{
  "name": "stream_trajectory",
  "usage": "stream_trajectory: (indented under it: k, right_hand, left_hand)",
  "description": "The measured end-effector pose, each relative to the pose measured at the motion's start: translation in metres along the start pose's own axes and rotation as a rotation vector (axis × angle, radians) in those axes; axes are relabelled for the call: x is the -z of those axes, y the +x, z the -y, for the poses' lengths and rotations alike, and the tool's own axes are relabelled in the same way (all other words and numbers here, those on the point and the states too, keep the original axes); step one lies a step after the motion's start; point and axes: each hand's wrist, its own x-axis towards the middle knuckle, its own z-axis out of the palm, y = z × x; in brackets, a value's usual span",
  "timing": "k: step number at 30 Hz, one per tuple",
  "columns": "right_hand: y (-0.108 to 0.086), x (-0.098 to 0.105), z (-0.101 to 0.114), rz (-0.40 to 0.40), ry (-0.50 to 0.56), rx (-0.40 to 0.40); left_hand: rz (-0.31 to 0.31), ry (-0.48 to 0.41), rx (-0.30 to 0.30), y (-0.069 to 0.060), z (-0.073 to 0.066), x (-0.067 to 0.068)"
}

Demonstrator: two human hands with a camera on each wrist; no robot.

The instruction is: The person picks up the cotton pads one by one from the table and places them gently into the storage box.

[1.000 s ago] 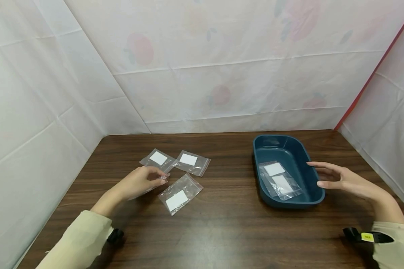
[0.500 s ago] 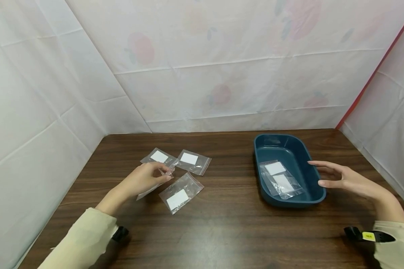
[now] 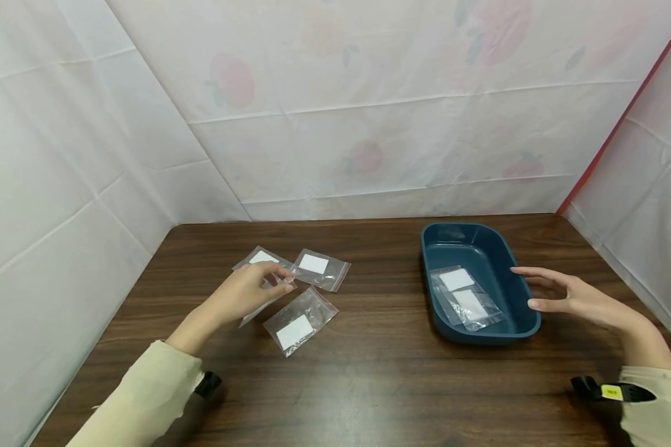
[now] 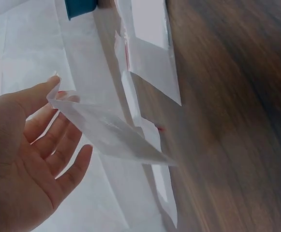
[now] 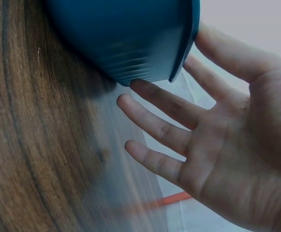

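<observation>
My left hand (image 3: pixel 243 297) pinches one edge of a clear zip-lock bag (image 4: pixel 106 133) between thumb and index finger; the bag hangs tilted above the table, and the hand partly hides it in the head view. Under and beyond this hand lies a zip-lock bag with a white label (image 3: pixel 263 256), partly covered. A second labelled bag (image 3: pixel 314 264) lies to its right, and a third (image 3: pixel 294 332) nearer me. On the right, my right hand (image 3: pixel 578 301) touches the rim of a blue plastic tub (image 3: pixel 503 338) with thumb and index finger, its other fingers (image 5: pixel 152 121) loosely extended.
Two labelled zip-lock bags (image 3: pixel 470 305) overlap inside the tub, toward its near left. The dark wooden table (image 3: pixel 369 372) meets white fruit-print sheeting (image 3: pixel 369 124) at the back and sides. A red strip (image 3: pixel 593 164) runs down the right back corner.
My left hand has lifted the pinched bag and moved it right and slightly away from me, over the farther bags. My right hand and the tub stay put.
</observation>
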Motion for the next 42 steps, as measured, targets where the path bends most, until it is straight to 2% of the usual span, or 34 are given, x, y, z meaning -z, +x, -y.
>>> stream_trajectory:
  k: [6, 16, 22, 33, 42]
  right_hand:
    - [0.000, -0.001, 0.000, 0.004, 0.006, 0.001]
    - [0.000, -0.001, 0.002, 0.003, 0.009, -0.004]
    - [-0.001, 0.000, 0.002, 0.002, 0.014, -0.004]
    - [-0.003, 0.001, 0.001, 0.006, 0.024, -0.019]
    - [-0.001, 0.001, 0.003, 0.005, 0.021, -0.019]
  left_hand:
    - [-0.017, -0.013, -0.012, 0.003, -0.006, -0.002]
    - [-0.096, -0.048, -0.068, 0.010, -0.016, -0.009]
    - [-0.080, -0.056, -0.066, 0.017, -0.029, -0.013]
    - [-0.070, -0.121, -0.087, 0.032, -0.046, -0.019]
    - [-0.062, -0.100, -0.112, 0.043, -0.058, -0.026]
